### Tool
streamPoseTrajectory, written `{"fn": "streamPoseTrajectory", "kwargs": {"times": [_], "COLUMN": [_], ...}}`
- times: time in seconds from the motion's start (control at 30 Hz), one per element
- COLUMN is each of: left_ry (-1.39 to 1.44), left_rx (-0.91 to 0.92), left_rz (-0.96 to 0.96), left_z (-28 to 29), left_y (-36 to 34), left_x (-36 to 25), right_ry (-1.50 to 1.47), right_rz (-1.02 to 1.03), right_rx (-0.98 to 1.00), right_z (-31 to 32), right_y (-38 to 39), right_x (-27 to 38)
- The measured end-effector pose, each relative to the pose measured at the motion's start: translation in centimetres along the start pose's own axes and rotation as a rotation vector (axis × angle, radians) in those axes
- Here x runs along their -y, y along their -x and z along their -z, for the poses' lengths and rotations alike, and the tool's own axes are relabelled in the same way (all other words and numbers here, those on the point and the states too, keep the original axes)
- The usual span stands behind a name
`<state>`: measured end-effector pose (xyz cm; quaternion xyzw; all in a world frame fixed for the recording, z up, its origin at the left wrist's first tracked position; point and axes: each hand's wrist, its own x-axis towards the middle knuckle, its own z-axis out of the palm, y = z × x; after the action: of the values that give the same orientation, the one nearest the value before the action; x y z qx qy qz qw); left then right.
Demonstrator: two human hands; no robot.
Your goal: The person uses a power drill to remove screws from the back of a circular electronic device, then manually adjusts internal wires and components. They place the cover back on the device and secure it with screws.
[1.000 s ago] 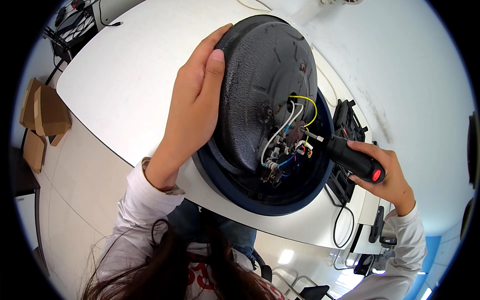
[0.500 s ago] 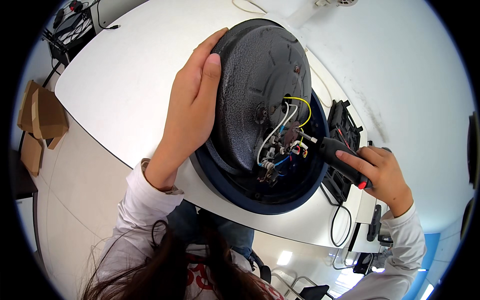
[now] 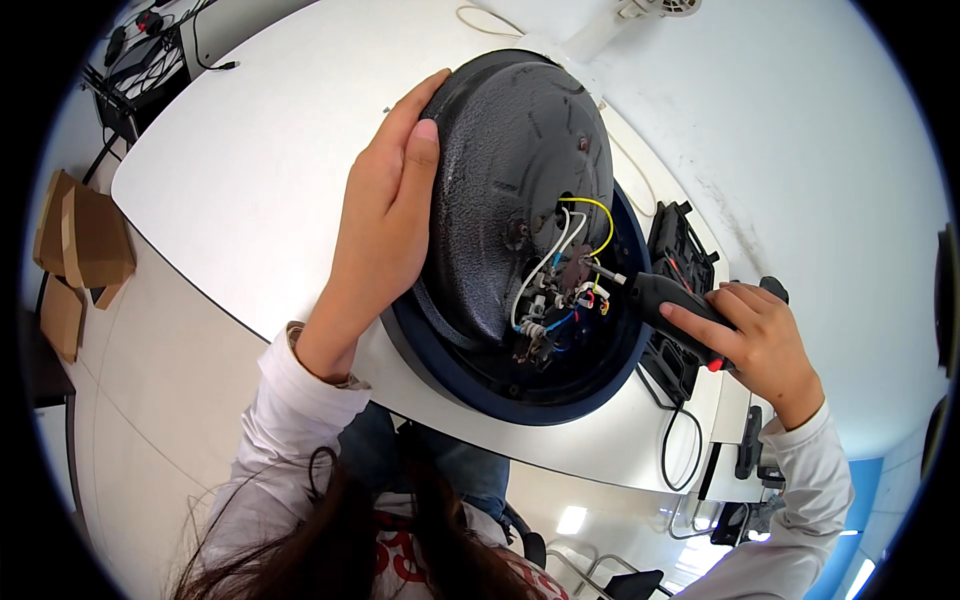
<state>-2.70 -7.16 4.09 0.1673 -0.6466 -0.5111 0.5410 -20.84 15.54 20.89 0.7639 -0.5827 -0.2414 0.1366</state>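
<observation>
My left hand (image 3: 385, 205) holds the rim of a round, black speckled metal pan (image 3: 475, 170), thumb on its near face. The pan is tilted up on its side inside a dark blue round housing (image 3: 570, 408). A yellow wire (image 3: 608, 218), white wires (image 3: 540, 268) and small terminals (image 3: 545, 325) show on its underside. In my right hand (image 3: 760, 340) is a black power screwdriver (image 3: 668, 298) with a red button near its rear. Its metal bit points left, its tip at the brownish plate (image 3: 577, 268) beside the wires. Whether it sits in a screw is too small to tell.
The white table (image 3: 250, 170) curves toward me. An open black tool case (image 3: 685, 240) lies right of the housing, with a black cable (image 3: 665, 478) hanging near the edge. Cardboard boxes (image 3: 95, 235) stand on the floor at left. A white wall (image 3: 800, 180) rises at right.
The pan, screwdriver and right hand sit slightly farther left in the view. Both hands keep their grips, and the bit stays at the same spot by the wires.
</observation>
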Motion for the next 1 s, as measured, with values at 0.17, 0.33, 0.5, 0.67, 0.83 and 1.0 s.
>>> {"fn": "streamPoseTrajectory", "kwargs": {"times": [0.17, 0.33, 0.5, 0.67, 0.83, 1.0], "left_ry": [0.003, 0.053, -0.387, -0.401, -0.2, -0.093], "left_rx": [0.0, -0.013, -0.084, 0.121, 0.799, 1.272], "left_rz": [-0.014, 0.009, -0.079, -0.494, -0.318, 0.225], "left_z": [-0.1, -0.2, 0.2, -2.0, -7.6, -12.0], "left_y": [0.0, -0.1, -0.1, -0.1, -0.8, -5.6], "left_x": [0.1, -0.1, -1.9, -6.6, -7.1, -7.3], "right_ry": [0.155, 0.219, 0.248, 0.232, 0.292, 0.377], "right_rz": [0.164, 0.209, 0.19, 0.182, 0.095, -0.148], "right_rx": [-0.099, -0.156, -0.158, -0.23, -0.317, -0.483], "right_z": [0.3, 0.3, 0.2, -0.2, -0.4, -0.1], "right_y": [-0.3, -0.4, 0.2, 0.2, 0.4, 0.0], "right_x": [-0.3, -0.5, -0.1, -0.2, 0.2, 2.0]}}
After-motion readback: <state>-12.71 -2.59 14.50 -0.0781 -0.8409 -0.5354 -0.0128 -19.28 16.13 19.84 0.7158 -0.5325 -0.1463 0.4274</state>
